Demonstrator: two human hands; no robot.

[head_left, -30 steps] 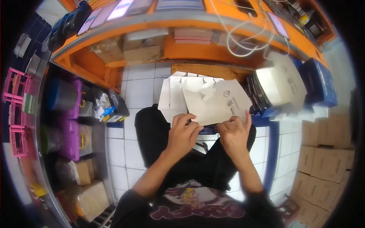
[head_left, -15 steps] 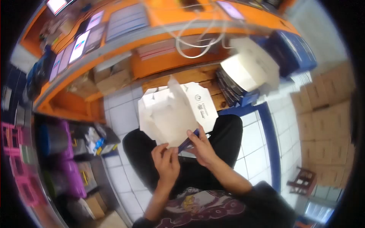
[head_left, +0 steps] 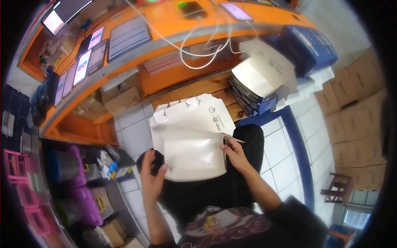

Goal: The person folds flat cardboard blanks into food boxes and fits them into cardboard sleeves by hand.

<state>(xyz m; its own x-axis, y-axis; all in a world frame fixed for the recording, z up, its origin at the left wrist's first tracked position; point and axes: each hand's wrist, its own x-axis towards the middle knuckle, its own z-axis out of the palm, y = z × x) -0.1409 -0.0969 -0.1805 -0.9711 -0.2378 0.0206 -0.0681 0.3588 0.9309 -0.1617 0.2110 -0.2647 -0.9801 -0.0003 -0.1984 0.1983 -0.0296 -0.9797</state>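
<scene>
A flat white cardboard box blank (head_left: 194,155) with folded tabs on its far edge and printed marks near the top right lies across the person's lap. My right hand (head_left: 234,152) pinches its right edge, thumb on top, where a side flap stands up. Beside the left edge, my left hand (head_left: 152,173) has its thumb and fingers spread, holding nothing.
Stacked, partly opened boxes (head_left: 258,78) stand at the right on a wooden board (head_left: 198,89). Beyond is an orange counter (head_left: 165,31) with phones, a tablet (head_left: 129,38) and white cables. Brown cartons (head_left: 355,120) and a stool (head_left: 337,188) are at the right, purple bins (head_left: 84,204) at the left.
The lower part of the cardboard has come down flat toward the lap. My left hand has moved left off its edge and opened, while my right hand has shifted to the right edge. The view has turned.
</scene>
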